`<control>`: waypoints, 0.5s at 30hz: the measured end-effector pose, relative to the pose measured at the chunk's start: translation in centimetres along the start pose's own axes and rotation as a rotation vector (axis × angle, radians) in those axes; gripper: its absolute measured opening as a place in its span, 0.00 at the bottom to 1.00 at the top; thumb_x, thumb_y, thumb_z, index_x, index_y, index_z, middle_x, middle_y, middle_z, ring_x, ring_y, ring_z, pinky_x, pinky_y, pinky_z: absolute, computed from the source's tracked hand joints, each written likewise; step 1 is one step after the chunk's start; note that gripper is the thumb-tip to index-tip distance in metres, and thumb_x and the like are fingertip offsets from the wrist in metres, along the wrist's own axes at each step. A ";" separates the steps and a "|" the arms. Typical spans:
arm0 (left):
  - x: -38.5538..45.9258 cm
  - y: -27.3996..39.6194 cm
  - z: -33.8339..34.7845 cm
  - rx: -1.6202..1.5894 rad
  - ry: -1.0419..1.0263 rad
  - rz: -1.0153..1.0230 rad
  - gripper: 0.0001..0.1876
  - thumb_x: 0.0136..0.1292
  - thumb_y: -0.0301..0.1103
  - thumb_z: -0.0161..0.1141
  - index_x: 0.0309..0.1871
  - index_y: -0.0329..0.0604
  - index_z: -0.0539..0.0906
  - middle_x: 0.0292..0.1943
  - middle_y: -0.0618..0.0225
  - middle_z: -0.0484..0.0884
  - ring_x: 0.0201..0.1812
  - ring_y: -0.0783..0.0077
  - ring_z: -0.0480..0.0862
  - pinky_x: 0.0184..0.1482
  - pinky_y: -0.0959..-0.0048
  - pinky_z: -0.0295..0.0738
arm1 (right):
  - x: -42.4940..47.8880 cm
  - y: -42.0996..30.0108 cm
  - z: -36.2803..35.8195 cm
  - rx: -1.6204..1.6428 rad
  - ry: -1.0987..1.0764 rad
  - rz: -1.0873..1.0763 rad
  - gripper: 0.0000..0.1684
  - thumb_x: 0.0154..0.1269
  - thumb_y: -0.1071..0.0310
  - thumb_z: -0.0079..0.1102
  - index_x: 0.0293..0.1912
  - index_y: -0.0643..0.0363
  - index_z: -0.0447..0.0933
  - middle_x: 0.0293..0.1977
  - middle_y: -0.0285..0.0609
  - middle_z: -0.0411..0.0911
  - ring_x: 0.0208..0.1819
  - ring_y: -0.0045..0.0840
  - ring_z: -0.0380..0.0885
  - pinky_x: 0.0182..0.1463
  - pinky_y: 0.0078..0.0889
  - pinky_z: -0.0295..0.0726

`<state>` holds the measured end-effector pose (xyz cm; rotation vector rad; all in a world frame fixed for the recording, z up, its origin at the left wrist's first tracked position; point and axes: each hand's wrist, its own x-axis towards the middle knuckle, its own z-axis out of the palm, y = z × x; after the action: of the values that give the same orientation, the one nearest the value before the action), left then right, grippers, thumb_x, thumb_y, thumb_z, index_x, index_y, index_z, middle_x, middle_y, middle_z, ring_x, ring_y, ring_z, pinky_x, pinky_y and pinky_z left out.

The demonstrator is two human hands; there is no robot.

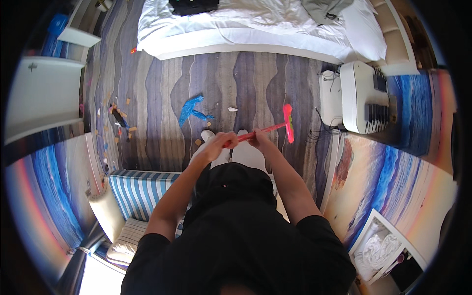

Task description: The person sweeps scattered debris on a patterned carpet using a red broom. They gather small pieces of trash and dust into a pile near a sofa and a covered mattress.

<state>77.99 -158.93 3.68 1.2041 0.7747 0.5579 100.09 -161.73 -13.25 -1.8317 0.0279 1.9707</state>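
My left hand [225, 141] grips the end of a red handle [271, 128], and my right hand [259, 138] is closed around it farther along. The handle reaches right to a pink-red head [288, 123] with a bit of green, perhaps a broom; its exact kind is unclear. The head is over the wood-patterned floor [250, 81]. Beyond my shoes lie a crumpled blue plastic piece [190, 110] and a small white scrap [232, 109]. At the left is a scatter of small litter around a dark item [118, 116].
A bed [239, 37] with white sheets stands ahead. At right is a white side table [356, 97] with black devices and loose cables on the floor. A blue-striped sofa [142, 188] is behind my left arm, and a white door [44, 96] at far left.
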 end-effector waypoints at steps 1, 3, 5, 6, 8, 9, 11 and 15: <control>1.3 -0.2 1.5 -0.005 -0.061 -0.073 0.21 0.73 0.42 0.38 0.24 0.39 0.67 0.22 0.71 0.65 0.27 0.75 0.64 0.34 0.74 0.59 | -0.2 0.6 -2.1 0.010 0.060 0.015 0.16 0.68 0.54 0.52 0.31 0.54 0.74 0.24 0.39 0.77 0.23 0.28 0.76 0.27 0.29 0.77; 3.6 -0.6 4.4 -0.030 -0.171 -0.160 0.21 0.74 0.43 0.40 0.24 0.40 0.67 0.22 0.68 0.65 0.28 0.73 0.66 0.36 0.73 0.63 | -0.6 1.7 -5.6 0.026 0.100 0.039 0.16 0.64 0.52 0.55 0.31 0.54 0.75 0.24 0.38 0.77 0.24 0.28 0.77 0.28 0.30 0.77; 4.9 -0.9 6.4 0.081 -0.252 -0.144 0.23 0.74 0.44 0.38 0.24 0.40 0.67 0.21 0.69 0.64 0.27 0.73 0.66 0.35 0.72 0.63 | -0.5 2.8 -7.2 0.046 0.128 0.049 0.16 0.62 0.51 0.57 0.30 0.53 0.75 0.24 0.37 0.77 0.24 0.27 0.76 0.29 0.29 0.77; 5.0 -0.9 6.7 0.110 -0.293 -0.126 0.23 0.75 0.44 0.38 0.24 0.39 0.67 0.21 0.69 0.64 0.26 0.72 0.65 0.35 0.71 0.62 | -0.3 3.3 -7.3 0.063 0.127 0.042 0.15 0.62 0.52 0.58 0.30 0.53 0.75 0.23 0.37 0.76 0.24 0.26 0.76 0.29 0.28 0.77; 4.4 -0.7 5.8 0.214 -0.298 -0.115 0.24 0.75 0.45 0.38 0.24 0.39 0.67 0.20 0.69 0.64 0.26 0.72 0.65 0.33 0.70 0.62 | 0.5 3.9 -6.5 0.089 0.136 0.026 0.13 0.61 0.55 0.58 0.28 0.53 0.75 0.22 0.36 0.75 0.23 0.25 0.75 0.27 0.29 0.76; 4.0 -0.5 5.1 0.261 -0.301 -0.102 0.24 0.75 0.45 0.38 0.24 0.39 0.67 0.20 0.69 0.63 0.25 0.73 0.65 0.33 0.70 0.61 | 0.9 3.7 -5.7 0.066 0.068 0.024 0.13 0.62 0.56 0.57 0.28 0.52 0.74 0.22 0.35 0.75 0.23 0.25 0.75 0.27 0.29 0.77; 2.6 0.1 2.5 0.237 -0.191 -0.094 0.24 0.74 0.45 0.37 0.23 0.39 0.67 0.19 0.68 0.64 0.24 0.69 0.66 0.32 0.69 0.62 | 1.6 3.2 -3.5 -0.034 0.039 0.060 0.12 0.64 0.58 0.56 0.28 0.51 0.74 0.22 0.34 0.75 0.23 0.25 0.75 0.25 0.28 0.77; -0.8 1.8 -4.9 0.265 -0.100 -0.149 0.24 0.74 0.44 0.38 0.23 0.39 0.68 0.19 0.64 0.67 0.24 0.62 0.68 0.32 0.65 0.63 | 3.4 1.9 5.8 -0.023 -0.008 -0.073 0.11 0.64 0.60 0.54 0.27 0.53 0.74 0.21 0.37 0.75 0.21 0.26 0.75 0.25 0.29 0.77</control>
<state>73.71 -156.07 4.79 1.3932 0.8632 0.2754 93.92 -160.62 -16.32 -1.8127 -0.0630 1.9359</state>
